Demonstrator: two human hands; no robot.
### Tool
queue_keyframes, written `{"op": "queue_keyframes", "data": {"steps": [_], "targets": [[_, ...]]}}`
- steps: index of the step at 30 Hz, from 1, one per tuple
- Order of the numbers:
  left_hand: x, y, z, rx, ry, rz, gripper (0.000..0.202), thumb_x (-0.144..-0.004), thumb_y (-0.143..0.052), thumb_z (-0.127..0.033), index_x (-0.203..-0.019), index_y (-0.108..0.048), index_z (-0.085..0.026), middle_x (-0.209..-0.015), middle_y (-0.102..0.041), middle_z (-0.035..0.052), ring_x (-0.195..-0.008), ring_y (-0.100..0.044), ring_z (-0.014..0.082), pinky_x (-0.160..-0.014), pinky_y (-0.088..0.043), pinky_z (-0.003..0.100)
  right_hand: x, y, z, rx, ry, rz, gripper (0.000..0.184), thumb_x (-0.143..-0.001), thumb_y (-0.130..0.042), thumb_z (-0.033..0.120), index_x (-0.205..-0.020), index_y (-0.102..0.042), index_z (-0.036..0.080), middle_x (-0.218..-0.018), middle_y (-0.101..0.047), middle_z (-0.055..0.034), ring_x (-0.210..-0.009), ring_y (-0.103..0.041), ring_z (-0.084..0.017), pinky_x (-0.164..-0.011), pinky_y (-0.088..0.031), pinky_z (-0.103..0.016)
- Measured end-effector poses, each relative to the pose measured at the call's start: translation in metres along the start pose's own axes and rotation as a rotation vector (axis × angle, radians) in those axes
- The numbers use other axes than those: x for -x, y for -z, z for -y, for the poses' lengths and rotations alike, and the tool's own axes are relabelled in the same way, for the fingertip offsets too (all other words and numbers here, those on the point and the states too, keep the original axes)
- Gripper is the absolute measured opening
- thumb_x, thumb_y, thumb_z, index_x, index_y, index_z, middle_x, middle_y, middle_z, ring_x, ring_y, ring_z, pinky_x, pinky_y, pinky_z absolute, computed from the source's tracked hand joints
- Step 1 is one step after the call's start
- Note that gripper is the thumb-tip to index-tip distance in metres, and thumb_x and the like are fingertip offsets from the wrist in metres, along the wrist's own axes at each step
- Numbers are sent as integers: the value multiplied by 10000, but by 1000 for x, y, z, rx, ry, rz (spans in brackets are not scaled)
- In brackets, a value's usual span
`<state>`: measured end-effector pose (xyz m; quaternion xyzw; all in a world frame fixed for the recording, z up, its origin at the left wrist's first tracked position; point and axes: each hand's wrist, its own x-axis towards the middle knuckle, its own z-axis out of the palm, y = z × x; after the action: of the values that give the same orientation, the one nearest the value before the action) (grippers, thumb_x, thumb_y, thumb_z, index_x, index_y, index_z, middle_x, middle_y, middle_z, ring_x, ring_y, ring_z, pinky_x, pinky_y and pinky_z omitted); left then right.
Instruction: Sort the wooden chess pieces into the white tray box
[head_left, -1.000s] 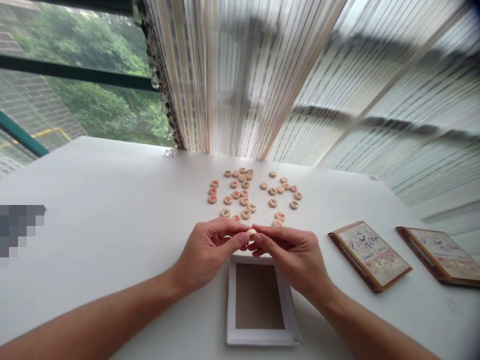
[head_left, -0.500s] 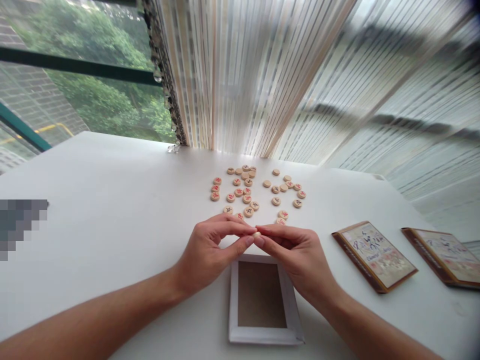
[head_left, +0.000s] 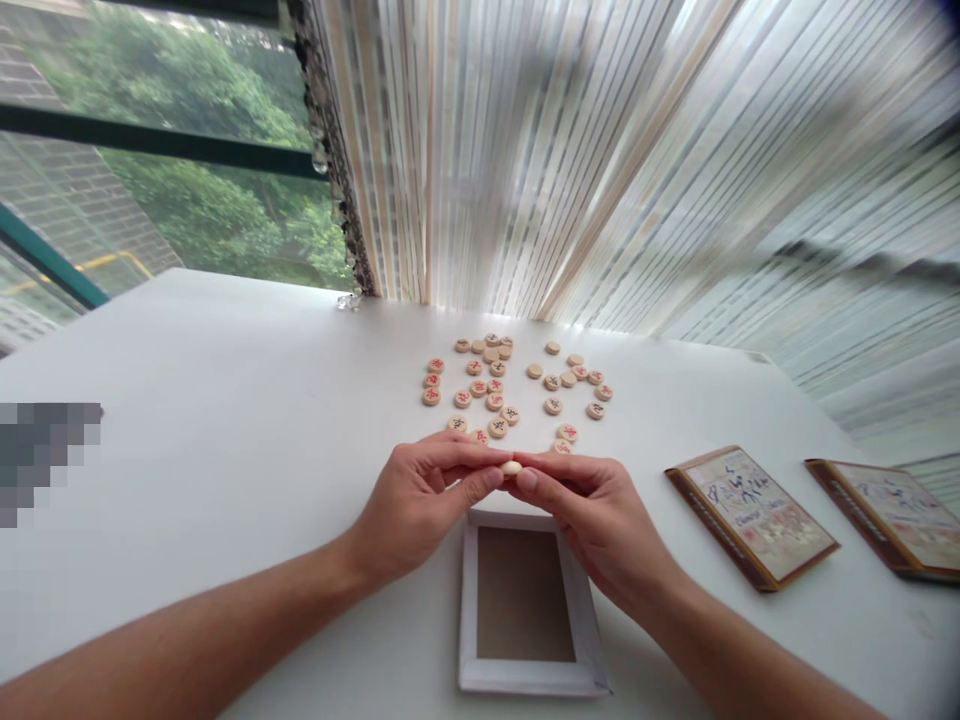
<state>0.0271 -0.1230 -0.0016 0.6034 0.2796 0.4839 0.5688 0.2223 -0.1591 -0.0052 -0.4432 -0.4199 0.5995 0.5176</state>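
Observation:
My left hand point(head_left: 416, 500) and my right hand point(head_left: 592, 515) meet fingertip to fingertip and together pinch one small round wooden game piece point(head_left: 511, 467). They hover just above the far end of an open white box tray point(head_left: 469, 600) with a brown bottom. Beyond the hands, several round wooden pieces point(head_left: 487, 385) with red or black characters lie scattered on the white table point(head_left: 225, 420), in two loose groups.
Two brown-edged printed box lids or boards lie at the right, the nearer one point(head_left: 750, 515) and another point(head_left: 885, 515) by the table's edge. A striped bead curtain point(head_left: 600, 150) hangs behind the table. A window with trees fills the far left. A blurred patch sits at the left edge.
Both hands stay pinched on the same piece; they have turned it slightly between the fingertips. The view has shifted a little.

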Motion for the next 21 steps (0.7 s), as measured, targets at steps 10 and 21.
{"op": "queue_keyframes", "data": {"steps": [10, 21], "targets": [[-1, -2, -2, 206, 92, 17, 180, -910, -816, -142, -1070, -865, -208, -1026, -851, 55, -1009, -804, 170, -955, -659, 250, -2, -2, 5, -119, -79, 36, 313, -760, -963, 394, -1027, -887, 248, -1011, -863, -97, -919, -824, -229, -965, -652, -377], [1, -1, -3, 294, 188, 73, 239, -910, -840, -215, -1148, -845, -186, -975, -860, 83, -856, -833, 184, -850, -698, 263, -3, -5, 11, -167, -148, 66, 326, -747, -978, 374, -1017, -887, 215, -893, -858, -74, -780, -815, -148, -748, -662, -183]]}}
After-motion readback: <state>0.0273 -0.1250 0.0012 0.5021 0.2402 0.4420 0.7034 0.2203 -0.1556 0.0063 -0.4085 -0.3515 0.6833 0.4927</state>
